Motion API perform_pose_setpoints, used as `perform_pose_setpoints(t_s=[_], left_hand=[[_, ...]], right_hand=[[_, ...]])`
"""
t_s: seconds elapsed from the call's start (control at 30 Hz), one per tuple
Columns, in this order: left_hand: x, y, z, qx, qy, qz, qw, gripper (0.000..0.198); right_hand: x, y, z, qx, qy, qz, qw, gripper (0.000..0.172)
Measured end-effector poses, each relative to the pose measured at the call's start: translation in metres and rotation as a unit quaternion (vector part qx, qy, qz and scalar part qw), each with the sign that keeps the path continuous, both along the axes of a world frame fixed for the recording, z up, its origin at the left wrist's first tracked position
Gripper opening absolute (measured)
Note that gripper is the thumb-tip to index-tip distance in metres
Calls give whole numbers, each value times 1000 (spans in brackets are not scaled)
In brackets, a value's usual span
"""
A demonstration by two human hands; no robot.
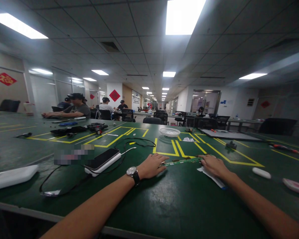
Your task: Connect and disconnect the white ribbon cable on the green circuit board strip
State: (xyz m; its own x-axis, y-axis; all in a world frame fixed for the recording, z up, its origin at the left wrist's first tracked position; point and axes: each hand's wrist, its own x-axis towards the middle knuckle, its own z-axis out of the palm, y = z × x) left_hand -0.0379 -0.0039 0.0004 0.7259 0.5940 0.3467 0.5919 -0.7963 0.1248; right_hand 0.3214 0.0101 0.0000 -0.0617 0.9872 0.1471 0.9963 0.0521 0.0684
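Observation:
A narrow green circuit board strip (182, 161) stretches between my two hands, just above or on the green table. My left hand (152, 166), with a watch (132, 171) on the wrist, closes its fingers on the strip's left end. At the other end, the fingers of my right hand (213, 165) are closed on the board, the thumb partly hidden. A white slip of paper (213, 178) with a blue tip lies under my right hand.
Left of my hands, a black phone (106, 158) rests on a white block beside a dark cable (45, 179). A white basket (169, 132) stands ahead. Farther right are a white rounded object (261, 173) and a grey board (230, 134). A person (81, 108) sits across at left.

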Motion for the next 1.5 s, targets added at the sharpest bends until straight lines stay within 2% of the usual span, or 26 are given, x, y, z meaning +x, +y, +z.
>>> perform_pose_setpoints(t_s=[0.13, 0.23, 0.4, 0.57, 0.63, 0.67, 0.73, 0.8, 0.87, 0.93, 1.0, 1.1, 1.27, 1.5], left_hand=[[0, 1, 0, 9, -13, 5, 1000, 40], [0, 2, 0, 9, -15, 6, 1000, 39], [1, 0, -1, 0, -15, -8, 1000, 43], [3, 0, -5, -27, 10, -48, 998, 52], [3, 0, -6, -38, 19, -53, 998, 52], [3, -1, -6, -43, 22, -54, 997, 51], [3, -1, -5, -51, 26, -55, 997, 50], [2, -2, -3, -56, 30, -56, 996, 49], [2, -3, -1, -61, 32, -55, 996, 49], [2, -4, -1, -65, 33, -54, 996, 49], [2, -4, -1, -66, 30, -54, 996, 49], [2, -3, -2, -64, 28, -56, 996, 50], [4, -4, -2, -55, 31, -49, 997, 48], [5, -5, -2, -42, 36, -45, 997, 50]], right_hand=[[-17, -2, 3, -15, 11, 41, 999, 51], [-35, -8, 4, -27, 56, 131, 989, 50], [-71, -35, 8, -62, 147, 294, 942, 46], [-97, -59, 18, -104, 179, 385, 899, 41], [-96, -57, 23, -88, 163, 383, 905, 41], [-91, -54, 25, -66, 148, 360, 919, 41], [-75, -43, 29, -4, 106, 264, 959, 38], [-53, -31, 28, 47, 54, 127, 989, 38], [-30, -22, 23, 48, 11, 17, 999, 39], [-14, -17, 17, 11, -3, -28, 1000, 38], [-7, -14, 11, -14, 5, -22, 1000, 36], [-12, -14, 8, -13, 33, 39, 999, 33], [-49, -24, 10, -12, 98, 176, 979, 26], [-104, -53, 12, -1, 141, 256, 956, 22]])
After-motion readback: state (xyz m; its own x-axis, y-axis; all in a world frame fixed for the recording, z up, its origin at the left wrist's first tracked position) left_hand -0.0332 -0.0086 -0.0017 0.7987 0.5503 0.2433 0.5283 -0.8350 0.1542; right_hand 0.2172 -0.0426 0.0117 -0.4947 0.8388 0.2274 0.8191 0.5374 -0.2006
